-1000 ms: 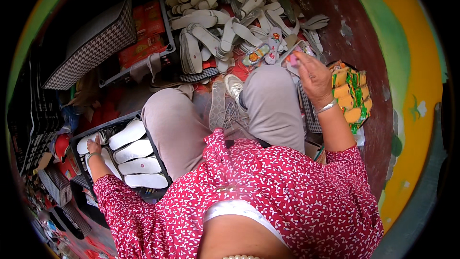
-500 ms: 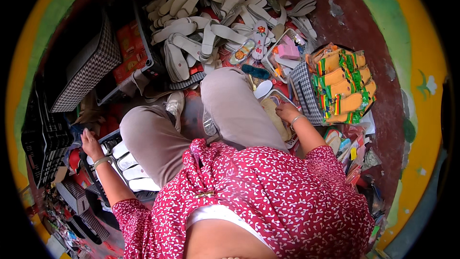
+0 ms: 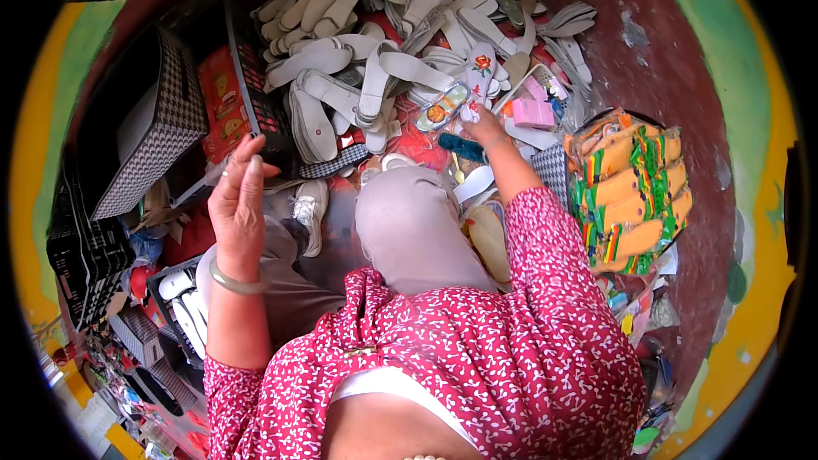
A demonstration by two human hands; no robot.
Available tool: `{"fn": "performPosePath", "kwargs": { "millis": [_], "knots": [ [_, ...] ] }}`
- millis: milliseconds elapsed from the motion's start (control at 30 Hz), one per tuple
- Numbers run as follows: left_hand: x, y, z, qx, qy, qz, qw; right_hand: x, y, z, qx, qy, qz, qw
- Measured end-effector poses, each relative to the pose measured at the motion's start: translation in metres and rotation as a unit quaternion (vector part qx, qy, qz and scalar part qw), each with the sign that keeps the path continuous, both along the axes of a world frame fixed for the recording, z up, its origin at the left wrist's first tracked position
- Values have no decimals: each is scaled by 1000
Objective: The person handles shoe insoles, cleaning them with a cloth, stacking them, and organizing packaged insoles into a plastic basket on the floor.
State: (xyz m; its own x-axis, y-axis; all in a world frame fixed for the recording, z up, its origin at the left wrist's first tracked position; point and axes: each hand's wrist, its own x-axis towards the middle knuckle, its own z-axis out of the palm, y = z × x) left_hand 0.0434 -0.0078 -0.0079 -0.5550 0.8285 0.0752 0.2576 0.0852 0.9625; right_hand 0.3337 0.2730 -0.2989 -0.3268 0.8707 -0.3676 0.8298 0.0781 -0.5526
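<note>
My right hand (image 3: pixel 486 128) reaches forward with its fingers closed at the near end of a white embroidered insole (image 3: pixel 481 70) with a red flower. Beside that hand lies a clear-wrapped embroidered piece (image 3: pixel 443 107) with an orange motif. My left hand (image 3: pixel 238 200), a bangle at its wrist, is raised above my left knee. Its thumb and some fingers stretch upward, and nothing shows in it. Large stacks of plain white insoles (image 3: pixel 328 94) lie beyond my knees. A dark green brush-like thing (image 3: pixel 461 147) sits just below my right hand.
Yellow insoles in clear packs (image 3: pixel 626 196) fill a box at the right. A pink box (image 3: pixel 533 113) stands in a white basket. To the left are a houndstooth box (image 3: pixel 158 136), a black crate (image 3: pixel 256 85) and a crate of white insoles (image 3: pixel 183 302) beside my left leg.
My right hand has left the tan insoles by my right thigh and moved forward to the embroidered insole. My left hand has risen from beside the left crate, inward and forward. The view shifted slightly.
</note>
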Motion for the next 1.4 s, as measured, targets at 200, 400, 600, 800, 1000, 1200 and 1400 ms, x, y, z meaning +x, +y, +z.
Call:
{"fn": "performPosePath", "kwargs": {
  "millis": [200, 400, 600, 800, 1000, 1200, 1400],
  "knots": [
    [-8, 14, -2, -48, 90, -24, 995, -39, 64, -43, -1, -108, -12, 994],
    [-8, 21, -1, -109, 107, -56, 987, -63, 73, -75, -51, -172, -25, 983],
    [-3, 27, 1, -127, 155, -106, 974, -56, 33, -78, -121, -197, 127, 965],
    [2, 22, -6, -112, 192, -120, 968, 5, -32, -23, -136, 243, -114, 954],
    [4, 20, -17, -111, 131, -83, 982, 2, -76, 90, -292, 467, -294, 781],
    [7, 28, -20, -97, -80, -80, 989, -41, -104, 186, -252, 534, -189, 785],
    [15, 41, -8, -19, -410, -39, 911, -86, -134, 246, -135, 564, -103, 808]
  ]
}}
